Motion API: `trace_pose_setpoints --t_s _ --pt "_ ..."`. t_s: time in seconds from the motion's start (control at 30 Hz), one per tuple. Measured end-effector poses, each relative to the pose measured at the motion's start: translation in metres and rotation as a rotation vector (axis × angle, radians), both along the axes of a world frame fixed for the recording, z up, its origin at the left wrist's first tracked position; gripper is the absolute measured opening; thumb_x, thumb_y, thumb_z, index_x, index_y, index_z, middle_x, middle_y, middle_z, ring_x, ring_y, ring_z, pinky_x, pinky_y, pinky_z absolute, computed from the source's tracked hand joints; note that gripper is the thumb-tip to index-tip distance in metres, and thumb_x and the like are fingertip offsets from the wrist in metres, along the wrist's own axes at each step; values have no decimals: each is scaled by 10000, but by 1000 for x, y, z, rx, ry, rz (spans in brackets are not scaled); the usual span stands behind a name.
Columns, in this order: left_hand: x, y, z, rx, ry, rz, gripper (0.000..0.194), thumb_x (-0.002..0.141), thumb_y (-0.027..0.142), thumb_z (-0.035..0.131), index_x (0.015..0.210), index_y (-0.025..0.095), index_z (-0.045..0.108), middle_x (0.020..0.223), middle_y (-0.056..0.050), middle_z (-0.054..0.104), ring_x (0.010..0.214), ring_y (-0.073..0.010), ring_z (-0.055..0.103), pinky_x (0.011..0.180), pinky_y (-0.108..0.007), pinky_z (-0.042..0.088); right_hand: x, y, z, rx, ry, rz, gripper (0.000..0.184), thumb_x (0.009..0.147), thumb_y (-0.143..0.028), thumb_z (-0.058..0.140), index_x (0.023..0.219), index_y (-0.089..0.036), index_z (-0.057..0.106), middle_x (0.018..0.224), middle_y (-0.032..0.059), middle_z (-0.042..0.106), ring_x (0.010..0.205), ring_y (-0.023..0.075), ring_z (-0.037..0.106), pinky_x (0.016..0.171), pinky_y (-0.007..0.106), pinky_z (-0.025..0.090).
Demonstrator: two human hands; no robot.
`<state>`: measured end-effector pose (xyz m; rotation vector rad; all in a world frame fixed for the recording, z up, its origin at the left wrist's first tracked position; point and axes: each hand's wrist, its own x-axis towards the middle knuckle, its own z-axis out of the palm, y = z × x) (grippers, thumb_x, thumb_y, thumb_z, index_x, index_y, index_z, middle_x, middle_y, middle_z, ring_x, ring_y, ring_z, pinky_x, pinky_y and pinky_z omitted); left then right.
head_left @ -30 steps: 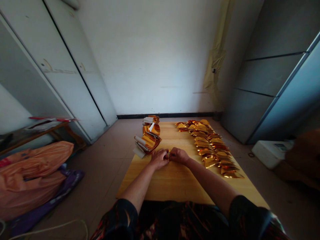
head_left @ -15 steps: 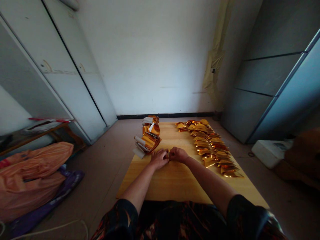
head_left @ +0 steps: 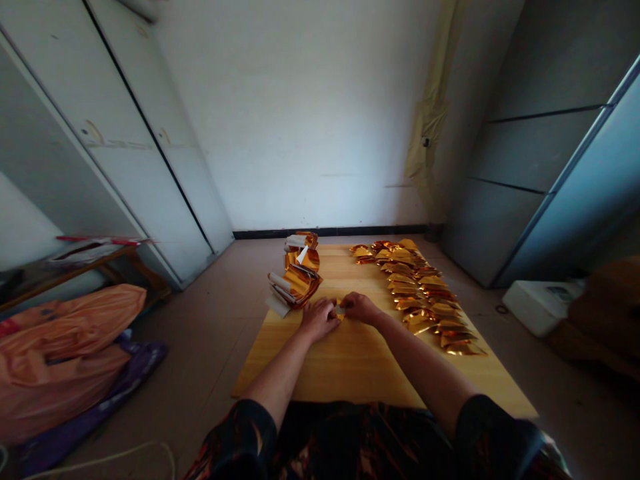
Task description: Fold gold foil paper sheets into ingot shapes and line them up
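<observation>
1. Pinching a small gold foil piece (head_left: 340, 311), the left hand (head_left: 319, 319) and the right hand (head_left: 361, 308) meet near the middle of a yellow wooden board (head_left: 350, 363), raised slightly or resting on it; the view cannot settle which.
2. Both grips are nearly closed. The left fingers (head_left: 331, 312) curl inward from one side and the right fingers (head_left: 348, 304) come in from the other, each touching the foil. The hands stay just apart, with the small piece between them.
3. Most of the small gold foil piece is hidden by the fingers, and its exact shape is too small to tell. It sits between the hands, over the board's centre.
4. Just beyond the left hand, a heap of folded gold foil strips (head_left: 300, 280) lies on the board, with white paper ends (head_left: 278, 301) showing at its near side.
5. To the right of the right hand, rows of triangular gold foil packets (head_left: 420, 293) run along the board's right side, well beside the hands.
6. Dark patterned sleeves (head_left: 493, 433) cover the upper arms at the bottom of the view.
7. On the floor to the left lies an orange plastic bag (head_left: 65, 353) against a purple bag (head_left: 135, 367). To the right sits a white box (head_left: 540, 307), beside a tall grey-blue cabinet (head_left: 530, 187).
</observation>
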<state>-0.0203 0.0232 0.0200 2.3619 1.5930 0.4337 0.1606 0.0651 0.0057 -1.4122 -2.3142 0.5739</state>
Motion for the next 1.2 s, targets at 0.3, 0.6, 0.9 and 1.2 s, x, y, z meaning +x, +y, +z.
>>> trace_pose_setpoints --t_s 0.3,0.6,0.9,1.2 --pt "-1 1 0 17 1 -9 283 776 357 612 1026 224 599 1094 -39 620 1065 -224 536 963 -398 310 -6 -8 6 17 -6 -79 251 682 -171 650 930 -164 694 929 43 675 804 137 594 710 205 431" --pt "12 -2 -8 69 39 89 356 805 395 587 1120 236 539 1007 -44 650 1087 -234 527 921 -392 312 -8 -25 10 27 158 -143 219 718 -87 539 854 -187 679 855 28 701 758 141 616 690 209 448" --pt "17 -2 -7 70 52 140 351 775 423 609 1060 222 566 1034 -66 655 1067 -249 538 892 -367 359 -15 -43 11 38 -53 -142 246 868 -178 448 1037 -192 627 955 76 696 847 161 629 731 222 420" --pt "-14 6 5 111 44 -89 310 757 217 579 1058 254 646 1050 -40 673 1059 -228 538 929 -357 385 0 -57 22 253 -328 45 209 831 -196 478 959 -182 643 879 94 693 840 193 613 779 283 377"
